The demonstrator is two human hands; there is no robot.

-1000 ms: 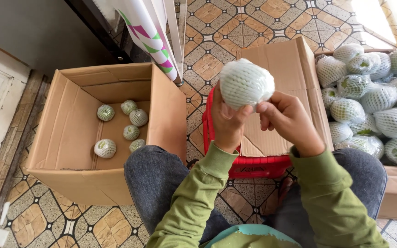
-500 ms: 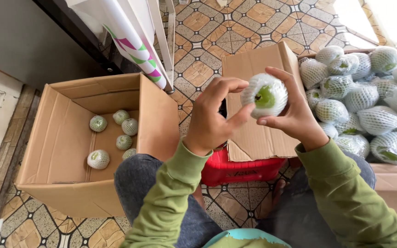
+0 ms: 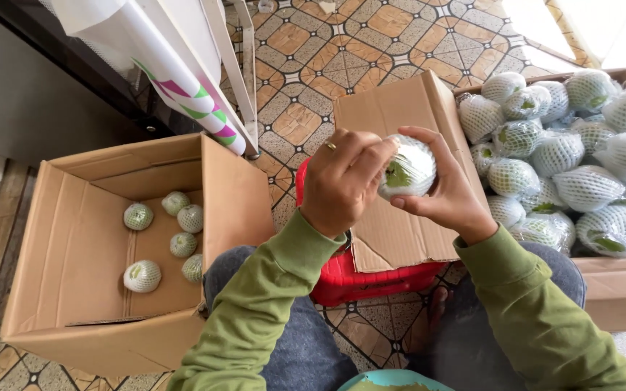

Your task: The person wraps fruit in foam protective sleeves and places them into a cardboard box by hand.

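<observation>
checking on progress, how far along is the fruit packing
Done: six netted fruits lie in the left box. In hand: both hands, left and right, hold one netted fruit. Left: the right box is piled full.

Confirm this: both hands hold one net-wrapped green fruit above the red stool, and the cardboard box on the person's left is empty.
Not empty. The head view shows the cardboard box on the person's left holding six net-wrapped fruits. The rest stands: left hand and right hand hold one net-wrapped green fruit above the red stool.

A round green fruit [image 3: 407, 168] in white foam netting, green showing through, held between both hands' fingertips.
</observation>
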